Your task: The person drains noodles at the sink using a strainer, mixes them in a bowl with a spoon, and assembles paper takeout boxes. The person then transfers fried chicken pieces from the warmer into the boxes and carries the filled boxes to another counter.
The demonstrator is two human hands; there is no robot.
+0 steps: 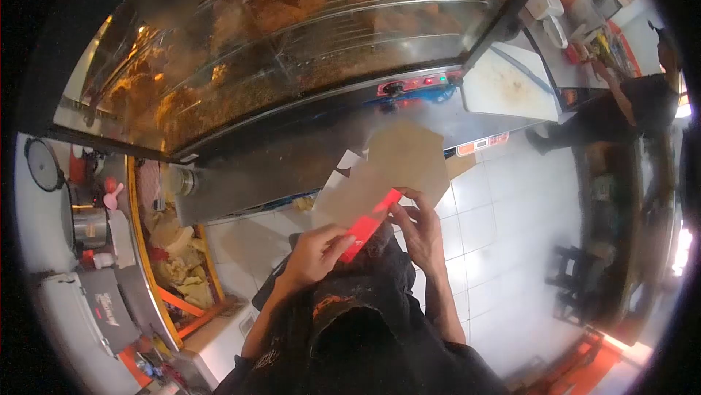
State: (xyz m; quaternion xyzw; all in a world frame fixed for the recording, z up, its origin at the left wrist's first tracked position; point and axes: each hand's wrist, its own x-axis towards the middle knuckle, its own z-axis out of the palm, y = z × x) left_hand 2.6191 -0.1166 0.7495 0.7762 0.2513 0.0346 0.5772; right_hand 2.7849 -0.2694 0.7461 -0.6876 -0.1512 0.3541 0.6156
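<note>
- Holds a partly folded cardboard carton [405, 154] in both hands, just in front of the body, over the near side of a steel counter [255, 165].
- Pinches the lower left end of the carton's red panel [371, 225] with the left hand [318, 252], with the thumb laid across its face.
- Grasps the upper right end of the same panel with the right hand [418, 228], with thumb and fingers bent at the edge.
- Has the carton's plain brown side turned up beyond that panel, with a white flap [349, 160] jutting out at left.
- Cannot tell whether the carton's far end touches the counter.
- Faces a glass-fronted display cabinet [511, 12] with browned food [285, 8] on wire racks, too blurred to name more closely.
- Has a control strip [420, 87] with red and green lights below the glass, and a pale cutting board [504, 92] to its right.
- Has an orange-framed bin [180, 301] of crumpled yellowish material [182, 271] at left, with a pink scoop [113, 196] near a steel pot [89, 228] beyond it.
- Shares the room with a dark-clothed co-worker [642, 103] at far right, well apart, across white floor tiles [504, 249].
</note>
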